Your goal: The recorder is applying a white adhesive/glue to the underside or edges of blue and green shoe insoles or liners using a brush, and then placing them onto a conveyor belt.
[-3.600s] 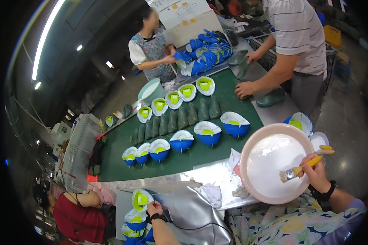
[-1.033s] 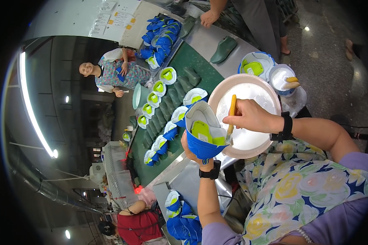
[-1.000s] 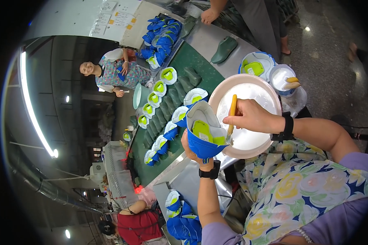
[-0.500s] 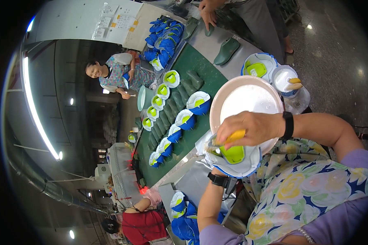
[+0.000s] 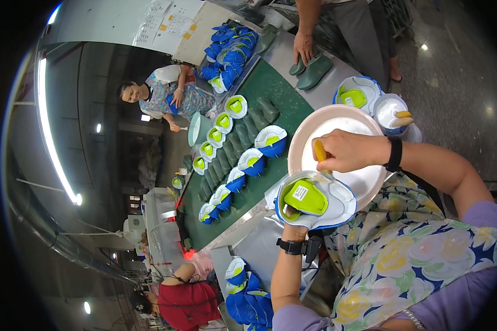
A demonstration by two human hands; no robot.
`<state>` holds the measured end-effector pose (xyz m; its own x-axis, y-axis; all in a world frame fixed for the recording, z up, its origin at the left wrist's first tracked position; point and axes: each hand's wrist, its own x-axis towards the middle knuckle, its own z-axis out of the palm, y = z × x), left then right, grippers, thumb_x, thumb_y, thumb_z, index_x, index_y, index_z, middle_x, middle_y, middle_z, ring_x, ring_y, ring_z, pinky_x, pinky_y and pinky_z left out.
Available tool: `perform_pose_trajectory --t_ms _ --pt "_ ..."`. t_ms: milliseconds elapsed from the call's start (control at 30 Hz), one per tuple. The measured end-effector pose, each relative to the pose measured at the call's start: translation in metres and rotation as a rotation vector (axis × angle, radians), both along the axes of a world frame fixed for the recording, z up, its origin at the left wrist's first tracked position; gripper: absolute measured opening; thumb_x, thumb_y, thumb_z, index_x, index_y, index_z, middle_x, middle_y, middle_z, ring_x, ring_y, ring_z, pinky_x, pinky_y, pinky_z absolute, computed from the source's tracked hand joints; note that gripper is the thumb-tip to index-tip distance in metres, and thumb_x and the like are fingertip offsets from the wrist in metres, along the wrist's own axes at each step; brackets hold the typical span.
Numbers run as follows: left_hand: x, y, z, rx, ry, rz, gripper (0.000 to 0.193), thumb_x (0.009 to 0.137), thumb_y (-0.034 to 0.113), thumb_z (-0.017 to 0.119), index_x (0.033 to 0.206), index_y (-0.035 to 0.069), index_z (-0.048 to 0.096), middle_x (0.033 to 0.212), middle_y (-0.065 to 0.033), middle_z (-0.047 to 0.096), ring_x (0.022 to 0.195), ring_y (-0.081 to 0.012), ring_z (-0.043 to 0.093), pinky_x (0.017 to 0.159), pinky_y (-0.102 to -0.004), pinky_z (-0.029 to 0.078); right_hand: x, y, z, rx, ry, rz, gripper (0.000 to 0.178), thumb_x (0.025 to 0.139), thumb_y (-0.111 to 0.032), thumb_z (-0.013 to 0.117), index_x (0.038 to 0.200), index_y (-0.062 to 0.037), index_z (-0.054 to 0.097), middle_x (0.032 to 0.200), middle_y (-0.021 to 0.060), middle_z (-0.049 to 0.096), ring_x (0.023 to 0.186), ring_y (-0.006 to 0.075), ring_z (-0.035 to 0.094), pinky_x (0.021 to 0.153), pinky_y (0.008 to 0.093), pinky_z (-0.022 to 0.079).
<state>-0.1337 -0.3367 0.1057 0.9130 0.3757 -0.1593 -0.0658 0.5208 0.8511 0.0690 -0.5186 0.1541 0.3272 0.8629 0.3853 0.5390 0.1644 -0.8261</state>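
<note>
My left hand (image 5: 296, 230), mostly hidden beneath, holds up a shoe upper (image 5: 337, 199) with white lining, blue outer edge and a lime-green tongue bearing a white label. In my right hand (image 5: 349, 150) is a brush with a yellow handle (image 5: 319, 151); fingers and thumb wrap that handle, and its tip meets the upper's white edge. Beneath and beyond the right hand stands a pale pink basin (image 5: 300, 134) of white liquid. Another upper (image 5: 368, 87) lies beside the basin's far rim, next to a white tub (image 5: 385, 106) with a yellow-handled tool on it.
A green conveyor belt (image 5: 278, 83) carries rows of uppers (image 5: 251, 161) and dark green shoe lasts (image 5: 226, 158). At top, a person's hand (image 5: 302, 47) touches a last. Other people stand across the belt and at lower left. Blue uppers (image 5: 243, 309) pile near my left arm.
My right hand has moved up off the upper's middle to its far edge with the brush, uncovering the label. The upper has turned slightly. The other person's hand has shifted to the lasts.
</note>
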Motion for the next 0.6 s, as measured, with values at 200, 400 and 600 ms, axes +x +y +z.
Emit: perform_pose_trajectory --t_ms 200,400,600 --pt "-0.013 0.005 0.014 -0.107 0.106 -0.015 0.052 0.096 0.038 0.054 0.137 0.006 0.049 0.123 -0.0112 0.062 0.109 -0.0275 0.063 0.093 -0.0441 0.054 -0.006 -0.007 0.013 0.083 -0.032 -0.053 0.018 0.083 -0.015 0.069 0.089 -0.0004 0.06 0.087 0.0137 0.066 0.079 0.0286 0.066 0.071 0.0351 0.05" --pt "-0.016 0.001 0.013 0.219 -0.016 0.026 0.052 0.098 0.043 0.047 0.135 0.007 0.05 0.122 -0.0109 0.063 0.108 -0.0252 0.064 0.09 -0.0415 0.056 -0.009 0.005 0.013 0.27 -0.249 0.062 0.02 0.086 -0.018 0.068 0.097 -0.0029 0.061 0.089 0.0132 0.063 0.084 0.0326 0.064 0.076 0.038 0.051" --pt "-0.021 0.018 -0.002 0.016 -0.014 0.189 0.052 0.095 0.04 0.053 0.137 0.009 0.048 0.126 -0.0104 0.06 0.109 -0.027 0.063 0.092 -0.0443 0.054 -0.005 -0.014 0.009 -0.078 -0.167 0.15 0.021 0.083 -0.018 0.069 0.091 -0.0013 0.058 0.085 0.0162 0.064 0.083 0.0348 0.064 0.072 0.0397 0.049"
